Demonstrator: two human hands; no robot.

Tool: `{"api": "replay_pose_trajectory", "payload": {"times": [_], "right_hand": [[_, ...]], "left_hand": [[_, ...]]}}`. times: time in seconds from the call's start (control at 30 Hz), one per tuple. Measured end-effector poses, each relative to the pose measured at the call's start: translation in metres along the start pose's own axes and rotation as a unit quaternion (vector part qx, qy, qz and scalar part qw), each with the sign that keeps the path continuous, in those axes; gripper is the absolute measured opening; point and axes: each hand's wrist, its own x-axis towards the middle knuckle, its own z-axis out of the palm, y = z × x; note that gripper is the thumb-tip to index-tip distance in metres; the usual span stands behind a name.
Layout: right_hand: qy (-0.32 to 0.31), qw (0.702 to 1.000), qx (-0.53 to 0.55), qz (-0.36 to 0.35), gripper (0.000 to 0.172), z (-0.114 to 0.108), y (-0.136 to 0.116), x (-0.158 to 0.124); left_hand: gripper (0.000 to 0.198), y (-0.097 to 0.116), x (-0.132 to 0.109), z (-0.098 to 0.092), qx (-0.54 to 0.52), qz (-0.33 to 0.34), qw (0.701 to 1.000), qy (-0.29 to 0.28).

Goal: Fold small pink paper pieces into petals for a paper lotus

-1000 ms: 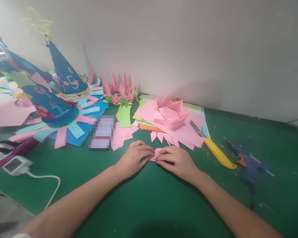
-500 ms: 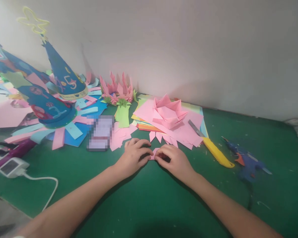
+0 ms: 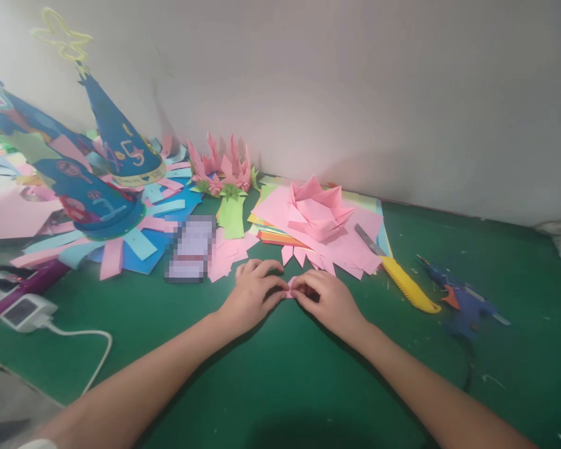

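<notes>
Tabletop (image 3: 280, 374): pink paper (image 3: 290, 294) between hands (image 3: 249, 294)

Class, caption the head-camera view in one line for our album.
Left hand and right hand pinch a small pink paper over a green table, a folded pink flower beyond.

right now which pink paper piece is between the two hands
The small pink piece at the fingers of the left hand and right hand; the other loose pink pieces lie farther back, beyond both hands.
</notes>
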Motion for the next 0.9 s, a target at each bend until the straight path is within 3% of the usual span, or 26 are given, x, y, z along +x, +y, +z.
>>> {"api": "replay_pose_trajectory", "payload": {"times": [0.9], "right_hand": [[-0.008,1.000,-0.012,-0.015,0.013,-0.0015,-0.0016,0.0019]], "left_hand": [[0.011,0.0044,-0.0010,0.0002,0.017,-0.011,1.000,0.006]]}}
